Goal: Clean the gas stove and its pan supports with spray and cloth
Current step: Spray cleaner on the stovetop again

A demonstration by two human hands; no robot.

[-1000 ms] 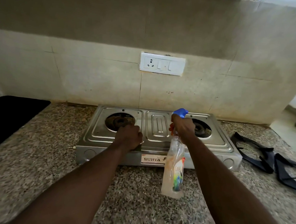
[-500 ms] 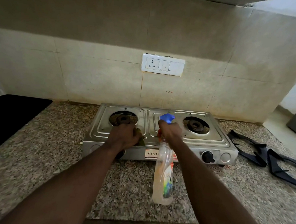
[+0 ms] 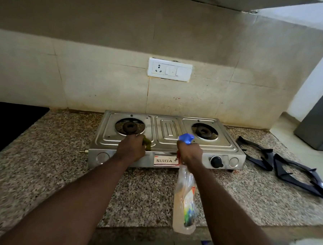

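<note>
The two-burner steel stove (image 3: 168, 130) sits on the speckled surface (image 3: 42, 163) against the wall. Its long axis runs left to right, straight ahead of both hands at its front edge. The top is bare metal, with dark burners and the supports off. The left hand (image 3: 131, 149) grips a greenish cloth (image 3: 147, 143) beside the left burner. The right hand (image 3: 190, 152) is wrapped round the neck of a spray bottle (image 3: 184, 208), whose body hangs down. The two dark pan supports (image 3: 268, 159) lie flat on the surface to the right of the stove, nearer the right hand.
</note>
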